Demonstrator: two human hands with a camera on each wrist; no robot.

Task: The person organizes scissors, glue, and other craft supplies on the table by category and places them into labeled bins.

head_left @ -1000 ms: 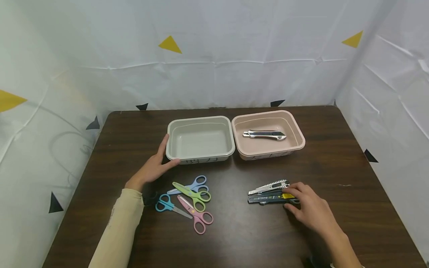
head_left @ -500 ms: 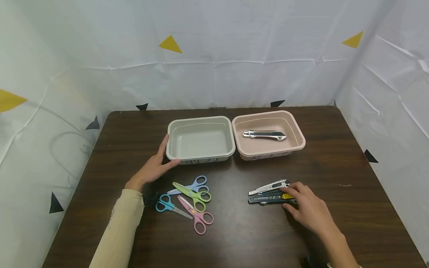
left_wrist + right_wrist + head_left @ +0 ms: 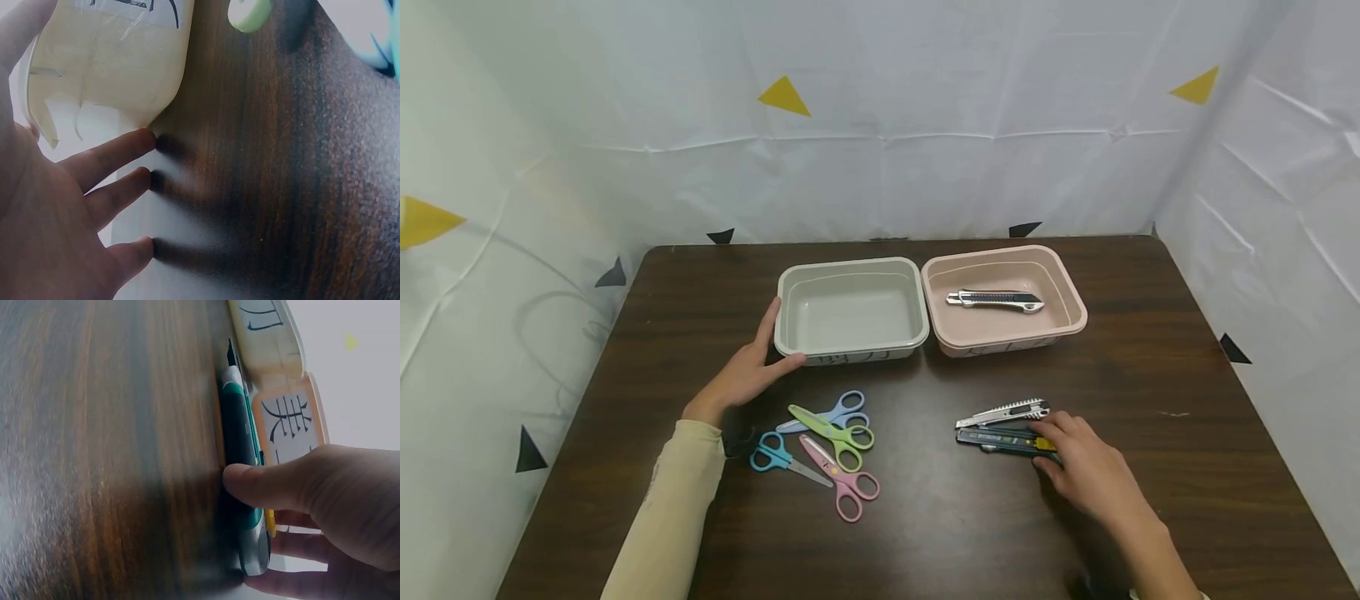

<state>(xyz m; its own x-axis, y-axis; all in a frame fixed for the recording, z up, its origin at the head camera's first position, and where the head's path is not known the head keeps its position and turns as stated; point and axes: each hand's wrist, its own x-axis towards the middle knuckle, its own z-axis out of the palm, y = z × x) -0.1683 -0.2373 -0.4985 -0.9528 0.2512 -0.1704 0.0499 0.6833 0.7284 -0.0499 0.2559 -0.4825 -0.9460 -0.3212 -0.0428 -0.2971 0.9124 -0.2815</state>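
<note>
My left hand (image 3: 737,383) rests at the near left corner of a grey-green plastic bin (image 3: 853,321), thumb at its front and index finger along its side. In the left wrist view, the other fingertips (image 3: 142,178) are spread low over the table. My right hand (image 3: 1093,467) pinches the handle end of a dark utility knife in a small pile; its thumb presses the green-and-black knife body (image 3: 237,425) in the right wrist view. A yellow part (image 3: 1042,443) shows by the fingers. A silver utility knife (image 3: 1003,412) lies just beyond.
A pink bin (image 3: 1007,329) adjoins the grey-green one and holds a silver-and-black utility knife (image 3: 996,301). Light blue scissors (image 3: 848,403), green scissors (image 3: 827,427), pink scissors (image 3: 842,479) and turquoise scissors (image 3: 775,452) lie overlapping near my left forearm. White sheeting (image 3: 880,183) surrounds the table.
The dark knives under my right fingers have turned slightly and parted from the silver one. My right hand has shifted a little left; my left hand keeps its place at the bin.
</note>
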